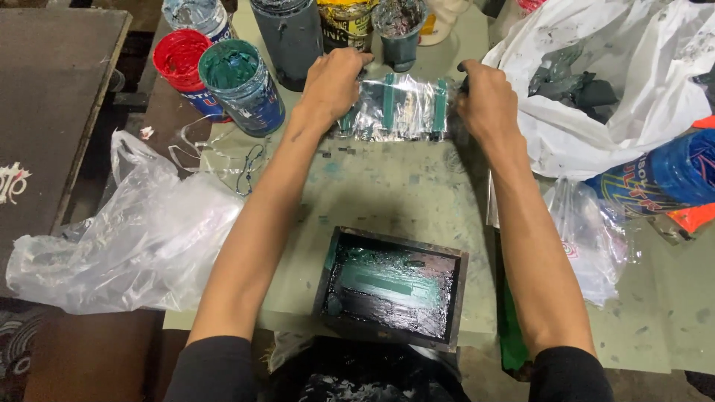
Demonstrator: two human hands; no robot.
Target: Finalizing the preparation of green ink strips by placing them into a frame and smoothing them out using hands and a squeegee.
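My left hand (333,80) and my right hand (488,100) each grip one end of a crinkled clear plastic sheet (398,110) smeared with green ink, stretched between them on the pale green table (372,190). Closer to me lies a small black-framed printing screen (391,286) with wet dark green ink pooled inside. Both forearms reach forward on either side of the screen.
Open ink tubs stand at the back: a red one (179,58), a green one (240,83), a dark grey one (292,33) and a small cup (400,30). A clear plastic bag (134,238) lies at left. A white bag (618,82) with dark scraps sits at right, beside a blue container (670,175).
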